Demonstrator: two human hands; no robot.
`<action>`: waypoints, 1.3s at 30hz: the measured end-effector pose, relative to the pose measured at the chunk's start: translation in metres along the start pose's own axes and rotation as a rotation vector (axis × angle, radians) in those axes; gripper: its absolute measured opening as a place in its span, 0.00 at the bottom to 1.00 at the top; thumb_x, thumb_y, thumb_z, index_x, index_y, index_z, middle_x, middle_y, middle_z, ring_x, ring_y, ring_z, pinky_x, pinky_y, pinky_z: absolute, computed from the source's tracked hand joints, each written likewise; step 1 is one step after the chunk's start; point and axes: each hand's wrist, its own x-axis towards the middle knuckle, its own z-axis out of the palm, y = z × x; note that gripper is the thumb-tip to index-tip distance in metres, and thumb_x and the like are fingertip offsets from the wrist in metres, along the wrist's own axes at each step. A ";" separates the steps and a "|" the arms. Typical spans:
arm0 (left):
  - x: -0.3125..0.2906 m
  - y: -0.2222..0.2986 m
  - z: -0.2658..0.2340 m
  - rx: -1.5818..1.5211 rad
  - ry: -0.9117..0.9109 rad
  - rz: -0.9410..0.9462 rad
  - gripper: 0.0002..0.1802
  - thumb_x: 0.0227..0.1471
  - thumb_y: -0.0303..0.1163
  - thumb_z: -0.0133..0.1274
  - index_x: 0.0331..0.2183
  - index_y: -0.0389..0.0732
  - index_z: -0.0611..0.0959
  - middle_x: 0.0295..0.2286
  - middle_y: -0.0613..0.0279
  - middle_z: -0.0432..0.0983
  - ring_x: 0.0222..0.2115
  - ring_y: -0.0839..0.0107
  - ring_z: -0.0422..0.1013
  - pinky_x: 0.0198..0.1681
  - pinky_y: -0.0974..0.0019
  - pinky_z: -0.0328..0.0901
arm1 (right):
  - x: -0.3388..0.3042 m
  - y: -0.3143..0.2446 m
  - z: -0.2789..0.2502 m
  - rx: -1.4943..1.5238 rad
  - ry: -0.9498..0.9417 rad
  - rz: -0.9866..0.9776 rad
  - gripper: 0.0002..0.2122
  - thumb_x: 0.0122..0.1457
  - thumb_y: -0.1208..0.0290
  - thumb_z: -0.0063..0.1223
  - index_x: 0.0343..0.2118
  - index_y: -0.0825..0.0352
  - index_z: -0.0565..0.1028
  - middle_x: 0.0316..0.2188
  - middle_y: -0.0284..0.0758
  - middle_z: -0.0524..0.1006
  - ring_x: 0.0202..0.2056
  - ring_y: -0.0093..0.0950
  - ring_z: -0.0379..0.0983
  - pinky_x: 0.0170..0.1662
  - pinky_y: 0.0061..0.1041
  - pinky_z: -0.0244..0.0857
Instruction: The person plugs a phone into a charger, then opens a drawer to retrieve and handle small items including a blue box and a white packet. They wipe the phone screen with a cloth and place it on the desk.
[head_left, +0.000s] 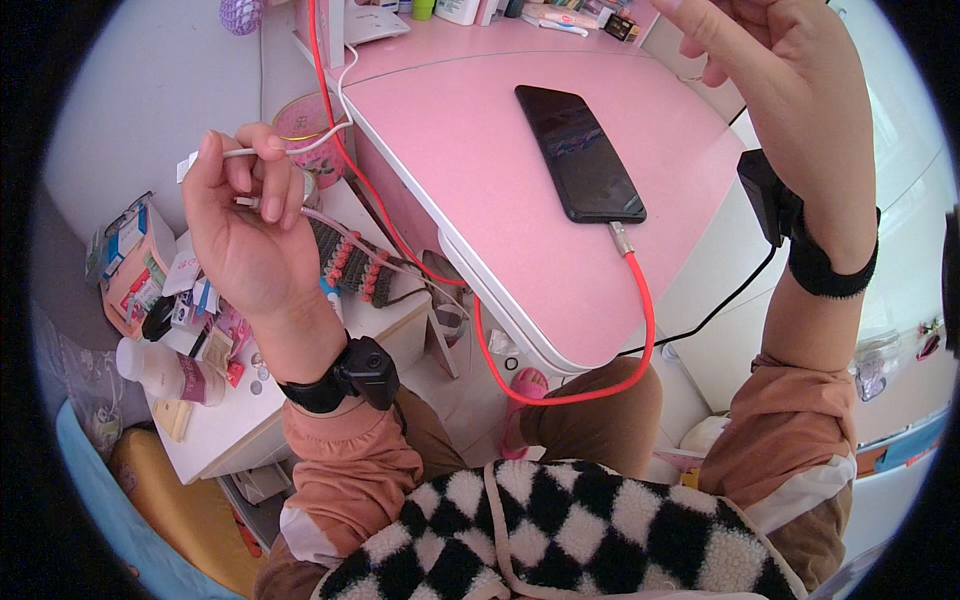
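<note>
My left hand (250, 215) is raised above the white side table, its fingers closed on a charging cable (310, 145). The cable's white plug end (186, 167) sticks out past my index finger and thumb. A second, pinkish-white cable (345, 232) runs from the same hand, its small connector by my curled fingers. My right hand (765, 50) is up at the top right with fingers loosely apart, cut by the upper edge; nothing shows in it. On the pink desk (440, 130) lies a black phone (582, 155), screen up, with a thick red cable (642, 300) plugged into its near end.
The white side table (220, 440) at left bears a white bottle (165, 372), a knitted pouch (355, 265), coins and small packages. A pink floral bin (308, 130) stands behind my left hand. The red cable loops off the desk's front edge above my knee. Tubes and pens (560, 18) line the desk's back.
</note>
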 end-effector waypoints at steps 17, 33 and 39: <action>-0.001 -0.017 0.009 -0.482 0.201 -0.145 0.23 0.64 0.48 0.44 0.23 0.42 0.71 0.29 0.54 0.75 0.23 0.73 0.62 0.23 0.70 0.56 | 0.017 -0.044 0.052 0.446 -0.667 -0.286 0.08 0.57 0.71 0.62 0.32 0.69 0.75 0.26 0.29 0.76 0.28 0.15 0.70 0.30 0.17 0.63; -0.001 -0.020 0.006 -0.545 0.349 -0.005 0.20 0.67 0.43 0.37 0.27 0.41 0.68 0.38 0.51 0.72 0.37 0.64 0.68 0.45 0.59 0.67 | 0.042 -0.080 0.116 0.613 -1.069 0.255 0.09 0.63 0.69 0.58 0.30 0.67 0.72 0.25 0.30 0.77 0.27 0.18 0.76 0.30 0.17 0.68; 0.010 -0.015 -0.016 -0.529 0.444 0.078 0.19 0.67 0.41 0.36 0.28 0.39 0.69 0.42 0.42 0.73 0.49 0.52 0.71 0.58 0.50 0.66 | 0.095 -0.100 0.124 0.605 -0.886 0.199 0.11 0.64 0.67 0.55 0.35 0.71 0.74 0.26 0.35 0.78 0.28 0.25 0.79 0.33 0.23 0.74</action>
